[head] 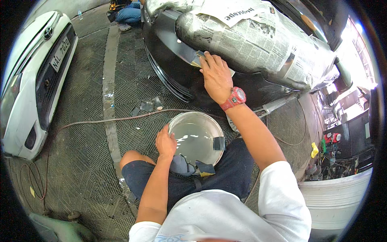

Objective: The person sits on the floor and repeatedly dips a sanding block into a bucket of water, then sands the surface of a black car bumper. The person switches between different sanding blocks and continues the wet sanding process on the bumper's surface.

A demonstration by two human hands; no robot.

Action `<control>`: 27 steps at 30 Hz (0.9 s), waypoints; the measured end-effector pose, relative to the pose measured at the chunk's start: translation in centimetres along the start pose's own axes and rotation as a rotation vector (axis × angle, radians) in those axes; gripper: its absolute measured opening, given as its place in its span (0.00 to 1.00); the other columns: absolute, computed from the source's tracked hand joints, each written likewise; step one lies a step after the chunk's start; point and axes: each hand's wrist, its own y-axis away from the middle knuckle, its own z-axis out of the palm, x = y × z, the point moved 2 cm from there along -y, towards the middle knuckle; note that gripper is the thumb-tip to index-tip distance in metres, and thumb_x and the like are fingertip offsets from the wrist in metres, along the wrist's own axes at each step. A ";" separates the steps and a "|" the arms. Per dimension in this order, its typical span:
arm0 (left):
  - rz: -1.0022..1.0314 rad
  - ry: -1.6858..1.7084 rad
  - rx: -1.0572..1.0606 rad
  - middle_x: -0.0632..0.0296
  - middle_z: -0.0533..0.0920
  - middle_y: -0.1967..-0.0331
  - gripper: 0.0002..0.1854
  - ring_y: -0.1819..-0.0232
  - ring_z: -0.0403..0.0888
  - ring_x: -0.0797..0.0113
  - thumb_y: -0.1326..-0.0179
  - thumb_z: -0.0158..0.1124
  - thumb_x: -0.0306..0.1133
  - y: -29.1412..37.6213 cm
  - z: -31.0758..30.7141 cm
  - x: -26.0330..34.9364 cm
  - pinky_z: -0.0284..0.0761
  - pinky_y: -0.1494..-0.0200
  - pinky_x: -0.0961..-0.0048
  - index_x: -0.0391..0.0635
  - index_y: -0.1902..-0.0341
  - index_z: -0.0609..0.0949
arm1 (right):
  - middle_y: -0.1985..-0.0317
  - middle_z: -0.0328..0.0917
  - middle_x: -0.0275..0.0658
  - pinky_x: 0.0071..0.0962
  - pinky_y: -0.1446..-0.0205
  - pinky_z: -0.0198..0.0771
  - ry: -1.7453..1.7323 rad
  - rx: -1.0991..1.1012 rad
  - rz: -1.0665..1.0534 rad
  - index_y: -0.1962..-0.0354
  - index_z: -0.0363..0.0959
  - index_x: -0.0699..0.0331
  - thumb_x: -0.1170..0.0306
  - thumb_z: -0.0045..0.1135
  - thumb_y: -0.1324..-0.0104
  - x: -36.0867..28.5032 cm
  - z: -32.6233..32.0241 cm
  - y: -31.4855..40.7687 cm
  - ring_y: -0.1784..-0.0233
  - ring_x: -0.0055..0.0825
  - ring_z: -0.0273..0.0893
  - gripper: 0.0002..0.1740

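Observation:
My right hand [216, 74], with a red watch at its wrist, presses a folded piece of sandpaper [196, 63] flat on a black car bumper [178, 60]. Its fingertips lie close to the newspaper masking [248, 42] that covers the panel above. My left hand [166, 142] grips the left rim of a round bucket [196, 114] of cloudy water between my legs. A dark sandpaper piece [219, 143] hangs over the bucket's right rim. Another folded sandpaper piece [205, 168] and a grey cloth-like item [181, 165] rest at the near rim.
A white car's front end [54, 81] stands at the left. Across the textured floor, a hose [121, 119] runs behind the bucket. Scraps of sandpaper [147, 106] lie beyond it. Another person [128, 15] crouches at the top. Tools and bottles [332, 154] crowd the right side.

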 end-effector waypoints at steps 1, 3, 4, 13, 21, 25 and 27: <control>0.008 0.003 0.008 0.47 0.89 0.41 0.31 0.36 0.85 0.41 0.32 0.76 0.28 0.0 0.0 0.0 0.79 0.33 0.45 0.48 0.26 0.81 | 0.25 0.76 0.51 0.48 0.22 0.70 -0.005 0.046 -0.032 0.31 0.77 0.67 0.68 0.65 0.24 0.0 -0.3 0.2 0.25 0.49 0.74 0.26; 0.005 0.013 0.018 0.47 0.89 0.41 0.31 0.36 0.85 0.41 0.32 0.76 0.28 0.0 0.0 0.0 0.79 0.33 0.44 0.48 0.26 0.81 | 0.25 0.76 0.51 0.47 0.22 0.70 0.002 -0.006 -0.005 0.31 0.77 0.66 0.67 0.65 0.24 0.2 -0.7 0.7 0.25 0.49 0.74 0.27; -0.003 0.017 0.021 0.47 0.89 0.42 0.30 0.36 0.85 0.41 0.32 0.76 0.28 0.1 0.0 0.0 0.79 0.33 0.44 0.48 0.26 0.81 | 0.25 0.76 0.51 0.47 0.22 0.70 0.006 -0.034 0.015 0.31 0.77 0.66 0.67 0.65 0.24 0.2 -0.8 0.7 0.25 0.49 0.74 0.26; 0.016 0.013 0.020 0.46 0.89 0.42 0.30 0.38 0.86 0.40 0.33 0.75 0.28 0.0 0.0 0.0 0.79 0.34 0.45 0.47 0.27 0.81 | 0.23 0.75 0.51 0.46 0.21 0.70 0.028 -0.069 0.000 0.30 0.76 0.67 0.69 0.64 0.24 0.1 0.3 0.6 0.26 0.48 0.74 0.27; 0.047 -0.018 0.029 0.44 0.89 0.42 0.30 0.38 0.85 0.38 0.33 0.76 0.28 0.2 0.1 -0.2 0.79 0.35 0.44 0.45 0.27 0.80 | 0.25 0.77 0.51 0.48 0.22 0.70 0.008 0.116 -0.030 0.31 0.77 0.68 0.71 0.65 0.26 -0.5 -0.2 -0.1 0.26 0.49 0.75 0.27; 0.023 -0.004 0.025 0.44 0.89 0.42 0.30 0.37 0.85 0.38 0.33 0.76 0.28 0.2 0.2 -0.3 0.79 0.34 0.44 0.45 0.27 0.80 | 0.25 0.78 0.51 0.47 0.22 0.70 0.028 -0.105 0.007 0.31 0.77 0.67 0.71 0.64 0.25 -0.7 -0.1 0.4 0.25 0.47 0.74 0.26; 0.037 0.000 0.034 0.44 0.89 0.41 0.30 0.37 0.85 0.38 0.32 0.75 0.28 0.1 0.2 -0.2 0.79 0.34 0.44 0.45 0.27 0.81 | 0.25 0.77 0.51 0.46 0.21 0.70 0.032 -0.028 -0.006 0.31 0.77 0.68 0.70 0.64 0.25 -0.7 -0.1 0.2 0.25 0.46 0.74 0.27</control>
